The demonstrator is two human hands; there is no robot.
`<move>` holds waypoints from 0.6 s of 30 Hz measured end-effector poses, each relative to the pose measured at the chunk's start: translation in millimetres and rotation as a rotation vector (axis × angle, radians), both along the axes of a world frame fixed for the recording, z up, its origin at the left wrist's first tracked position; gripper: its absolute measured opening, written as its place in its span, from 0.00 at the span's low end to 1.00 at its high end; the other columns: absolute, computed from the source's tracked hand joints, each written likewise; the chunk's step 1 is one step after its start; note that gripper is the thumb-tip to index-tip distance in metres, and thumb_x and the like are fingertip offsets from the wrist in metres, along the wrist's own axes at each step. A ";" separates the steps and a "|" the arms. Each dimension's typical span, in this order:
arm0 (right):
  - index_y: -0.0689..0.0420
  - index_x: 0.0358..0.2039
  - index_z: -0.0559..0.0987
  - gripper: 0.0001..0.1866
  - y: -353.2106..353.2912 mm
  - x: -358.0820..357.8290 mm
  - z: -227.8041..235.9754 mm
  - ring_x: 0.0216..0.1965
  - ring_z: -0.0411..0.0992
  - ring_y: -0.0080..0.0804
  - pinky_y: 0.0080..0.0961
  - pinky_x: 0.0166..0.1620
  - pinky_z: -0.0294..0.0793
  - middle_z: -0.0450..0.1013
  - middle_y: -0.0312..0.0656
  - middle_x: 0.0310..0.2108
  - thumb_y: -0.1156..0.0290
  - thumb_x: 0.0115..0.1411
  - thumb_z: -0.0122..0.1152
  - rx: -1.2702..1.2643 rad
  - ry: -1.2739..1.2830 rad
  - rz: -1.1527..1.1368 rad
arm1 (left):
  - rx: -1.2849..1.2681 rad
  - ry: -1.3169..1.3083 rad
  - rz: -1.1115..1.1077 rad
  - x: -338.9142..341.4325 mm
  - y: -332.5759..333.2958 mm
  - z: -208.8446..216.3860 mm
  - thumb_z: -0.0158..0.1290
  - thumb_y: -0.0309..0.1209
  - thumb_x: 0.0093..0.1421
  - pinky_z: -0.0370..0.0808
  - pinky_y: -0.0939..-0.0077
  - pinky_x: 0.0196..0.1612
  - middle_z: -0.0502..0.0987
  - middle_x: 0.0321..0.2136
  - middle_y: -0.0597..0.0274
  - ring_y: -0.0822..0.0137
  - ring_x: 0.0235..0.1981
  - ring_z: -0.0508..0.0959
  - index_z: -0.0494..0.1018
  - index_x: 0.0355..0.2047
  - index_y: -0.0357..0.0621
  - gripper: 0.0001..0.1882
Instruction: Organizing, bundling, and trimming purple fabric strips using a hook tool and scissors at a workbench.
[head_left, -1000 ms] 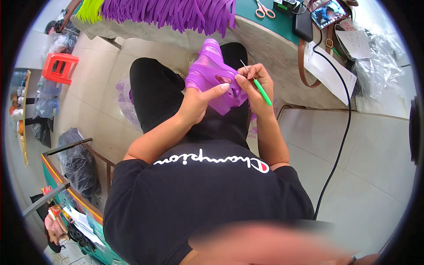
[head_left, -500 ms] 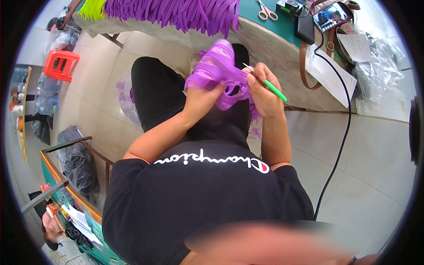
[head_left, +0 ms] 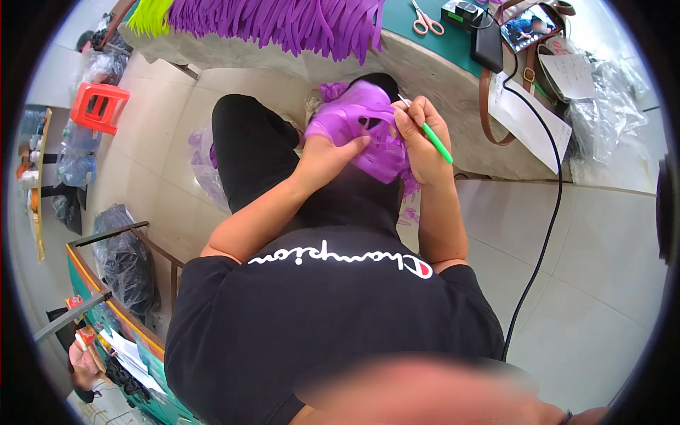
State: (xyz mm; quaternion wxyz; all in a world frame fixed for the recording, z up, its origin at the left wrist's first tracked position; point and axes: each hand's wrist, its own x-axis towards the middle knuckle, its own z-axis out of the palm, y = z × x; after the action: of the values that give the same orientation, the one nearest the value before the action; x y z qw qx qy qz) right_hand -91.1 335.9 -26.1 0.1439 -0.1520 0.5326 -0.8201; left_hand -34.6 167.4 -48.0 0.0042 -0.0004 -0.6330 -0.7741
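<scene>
In my left hand (head_left: 327,157) is a floppy, glossy purple piece (head_left: 380,161) that looks like soft rubber or plastic sheet, with cut-out gaps in it. My left thumb lies over its near edge and the fingers are hidden underneath. My right hand (head_left: 425,145) is closed around a slim tool with a green handle (head_left: 438,144) and a pointed metal tip, blurred here. The right fingertips meet the right edge of the purple piece; whether they pinch it I cannot tell. All this is held above my lap, between my black-clad knees.
Purple strips (head_left: 283,25) and yellow-green strips (head_left: 147,18) hang over the table edge ahead. Scissors (head_left: 428,23), a black box (head_left: 487,48) and a phone (head_left: 530,28) lie at the right. A black cable (head_left: 551,248) runs down to the floor. A red stool (head_left: 99,108) stands left.
The purple piece has shifted and spread, dropping lower toward my lap. My right hand has moved slightly left and up with the tool, whose handle has tipped steeper.
</scene>
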 end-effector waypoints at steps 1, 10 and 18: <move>0.51 0.26 0.59 0.14 -0.4 1.7 0.1 0.32 0.61 0.20 0.15 0.35 0.61 0.67 0.38 0.32 0.79 0.62 0.53 0.002 -0.002 -0.002 | 0.002 -0.002 -0.002 1.7 0.3 4.2 0.55 0.20 0.54 0.74 0.73 0.43 0.78 0.36 0.62 0.69 0.38 0.78 0.73 0.43 0.38 0.14; 0.53 0.25 0.59 0.17 -9.8 11.9 9.0 0.30 0.60 0.14 0.11 0.34 0.61 0.71 0.37 0.32 0.79 0.59 0.59 0.183 0.129 -0.049 | 0.404 -0.117 0.123 3.7 4.5 14.6 0.57 0.26 0.59 0.73 0.78 0.43 0.79 0.37 0.63 0.75 0.37 0.77 0.75 0.42 0.37 0.11; 0.52 0.25 0.59 0.18 -7.0 8.1 6.4 0.29 0.62 0.15 0.12 0.31 0.61 0.72 0.41 0.32 0.81 0.57 0.61 0.169 0.072 -0.048 | 0.073 0.142 0.085 2.4 2.3 16.5 0.53 0.26 0.62 0.73 0.80 0.42 0.79 0.36 0.61 0.76 0.37 0.76 0.76 0.42 0.33 0.10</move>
State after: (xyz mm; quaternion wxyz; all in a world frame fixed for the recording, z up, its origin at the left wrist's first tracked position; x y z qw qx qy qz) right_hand -82.9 328.9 -19.7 0.1171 -0.1560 0.6082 -0.7694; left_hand -32.1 169.7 -31.4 0.0818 -0.0285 -0.6020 -0.7938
